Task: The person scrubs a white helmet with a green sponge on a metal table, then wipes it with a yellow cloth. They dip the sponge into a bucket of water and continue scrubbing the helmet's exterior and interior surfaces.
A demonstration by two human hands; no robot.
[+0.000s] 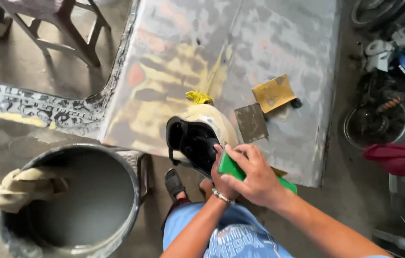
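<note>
Here the right hand (255,179) closes around a green block (229,166), pressed against the black-and-cream curved shell (197,138) — the left hand (217,184) sits tucked under it, gripping the shell's lower edge as far as shows. Left of the hands stands a grey bucket (76,200) with a cloth (23,188) over its rim. Beyond the hands, on the patchy metal panel (260,43), lie a yellow rag (198,97), a brown sheet (251,123) and a yellow sheet (274,92)
</note>
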